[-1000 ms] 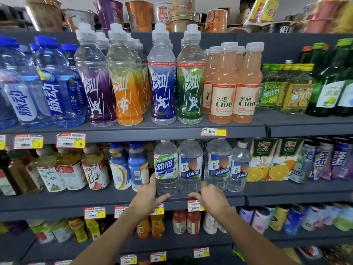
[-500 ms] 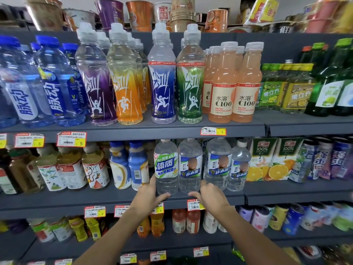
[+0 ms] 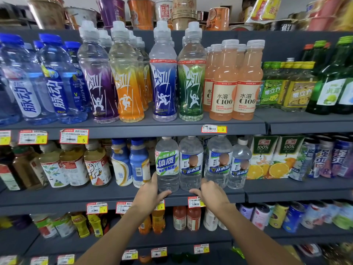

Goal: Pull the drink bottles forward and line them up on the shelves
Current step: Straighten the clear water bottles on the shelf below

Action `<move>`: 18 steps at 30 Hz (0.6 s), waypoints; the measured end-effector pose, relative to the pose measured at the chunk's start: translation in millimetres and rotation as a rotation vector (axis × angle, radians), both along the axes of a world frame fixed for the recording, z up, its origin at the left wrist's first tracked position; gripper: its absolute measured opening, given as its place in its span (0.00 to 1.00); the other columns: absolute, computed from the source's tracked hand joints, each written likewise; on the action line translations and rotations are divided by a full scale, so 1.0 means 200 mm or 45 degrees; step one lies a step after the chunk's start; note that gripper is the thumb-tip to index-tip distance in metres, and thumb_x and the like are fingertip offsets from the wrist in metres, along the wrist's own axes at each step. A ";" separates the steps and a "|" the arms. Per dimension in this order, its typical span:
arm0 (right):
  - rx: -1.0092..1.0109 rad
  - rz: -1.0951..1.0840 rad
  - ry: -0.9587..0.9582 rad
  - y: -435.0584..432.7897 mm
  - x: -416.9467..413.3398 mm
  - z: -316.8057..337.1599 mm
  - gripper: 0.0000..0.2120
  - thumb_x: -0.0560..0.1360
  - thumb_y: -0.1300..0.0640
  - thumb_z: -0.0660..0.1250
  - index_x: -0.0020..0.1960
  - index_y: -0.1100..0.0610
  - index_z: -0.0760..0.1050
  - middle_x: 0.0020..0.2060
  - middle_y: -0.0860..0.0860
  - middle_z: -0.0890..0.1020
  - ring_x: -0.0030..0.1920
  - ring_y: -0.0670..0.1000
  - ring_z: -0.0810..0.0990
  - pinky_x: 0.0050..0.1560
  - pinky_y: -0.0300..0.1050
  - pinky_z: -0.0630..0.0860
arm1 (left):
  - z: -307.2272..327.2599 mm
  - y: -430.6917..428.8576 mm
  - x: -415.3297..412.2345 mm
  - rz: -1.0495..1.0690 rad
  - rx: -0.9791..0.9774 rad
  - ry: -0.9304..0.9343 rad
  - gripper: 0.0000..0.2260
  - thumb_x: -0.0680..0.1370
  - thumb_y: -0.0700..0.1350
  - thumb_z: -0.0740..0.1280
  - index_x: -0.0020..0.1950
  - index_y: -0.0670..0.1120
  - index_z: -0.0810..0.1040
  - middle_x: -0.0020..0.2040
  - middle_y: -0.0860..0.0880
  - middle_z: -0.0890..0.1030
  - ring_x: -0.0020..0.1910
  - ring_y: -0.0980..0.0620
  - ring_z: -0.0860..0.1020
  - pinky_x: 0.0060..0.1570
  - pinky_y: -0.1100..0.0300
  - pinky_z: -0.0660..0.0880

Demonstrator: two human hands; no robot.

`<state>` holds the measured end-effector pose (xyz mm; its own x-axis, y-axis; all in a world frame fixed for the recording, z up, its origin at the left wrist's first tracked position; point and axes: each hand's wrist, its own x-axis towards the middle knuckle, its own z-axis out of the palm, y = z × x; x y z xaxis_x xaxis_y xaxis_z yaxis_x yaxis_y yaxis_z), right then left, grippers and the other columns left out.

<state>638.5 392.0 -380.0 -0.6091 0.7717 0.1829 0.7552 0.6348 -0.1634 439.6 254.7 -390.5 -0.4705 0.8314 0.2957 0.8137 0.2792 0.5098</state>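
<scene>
Grey shelving [image 3: 305, 190] was cut off at both edges of the view. The lowest tier was seen only as a blur of small bottles and cans whose labels could not be read. The fingers of the left hand [image 3: 150, 194] were hidden behind the green-labelled bottle [image 3: 167, 165]. Only the thumb was shown, laid across the front of its base, so the bottle was grasped low down. The right hand [image 3: 211, 192] was wrapped the same way round the foot of the blue-labelled bottle [image 3: 191, 166], with the thumb in front and the fingertips lost in the gap beside the third bottle [image 3: 218, 161]. Both grasped bottles were stood upright, touching each other, at the front lip of the middle shelf [image 3: 114, 196]. A fourth bottle [image 3: 239, 166] was set just beside the third. Whether it was smaller or merely stood further back could not be told.

All four were made of clear plastic, and colourless liquid was seen in them. Two orange-juice cartons [image 3: 264, 155] were kept closed to their right, their contents unseen. On the upper shelf [image 3: 172, 126], peach-coloured drink was held in white-capped bottles [image 3: 223, 88]. Purple, orange, blue and green sleeves were wrapped over the tall sports bottles [image 3: 164, 83], so their liquid could hardly be judged. Price tags [image 3: 73, 136] were too small to be read in full.
</scene>
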 end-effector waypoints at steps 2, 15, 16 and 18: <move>-0.003 -0.004 -0.002 0.00 0.00 0.00 0.30 0.76 0.32 0.61 0.57 0.61 0.73 0.49 0.57 0.84 0.52 0.57 0.83 0.47 0.47 0.77 | 0.01 0.00 0.01 0.007 -0.016 0.001 0.37 0.75 0.61 0.71 0.76 0.49 0.59 0.58 0.48 0.82 0.55 0.47 0.81 0.54 0.53 0.78; -0.027 -0.030 -0.011 -0.05 0.01 0.03 0.29 0.77 0.33 0.62 0.55 0.60 0.74 0.48 0.55 0.83 0.50 0.55 0.83 0.45 0.45 0.75 | 0.04 -0.02 0.02 0.014 -0.017 -0.006 0.35 0.74 0.61 0.72 0.75 0.50 0.60 0.55 0.50 0.83 0.52 0.49 0.82 0.49 0.57 0.78; 0.016 -0.044 -0.021 -0.06 0.01 0.04 0.29 0.77 0.32 0.61 0.55 0.59 0.74 0.47 0.54 0.83 0.50 0.55 0.83 0.44 0.45 0.75 | 0.05 -0.03 0.01 0.016 -0.035 0.014 0.35 0.75 0.61 0.72 0.75 0.49 0.61 0.55 0.49 0.83 0.52 0.49 0.82 0.49 0.57 0.78; 0.165 -0.063 -0.045 -0.10 0.03 0.03 0.30 0.77 0.29 0.58 0.54 0.57 0.74 0.44 0.52 0.83 0.46 0.53 0.84 0.41 0.45 0.73 | 0.06 -0.07 -0.02 0.009 -0.042 0.031 0.36 0.75 0.61 0.71 0.76 0.49 0.60 0.53 0.49 0.83 0.51 0.50 0.82 0.48 0.58 0.77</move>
<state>643.5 372.3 -373.2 -0.5789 0.7722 0.2619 0.7898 0.6109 -0.0555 435.2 241.1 -379.3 -0.4690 0.8378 0.2795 0.8239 0.3011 0.4801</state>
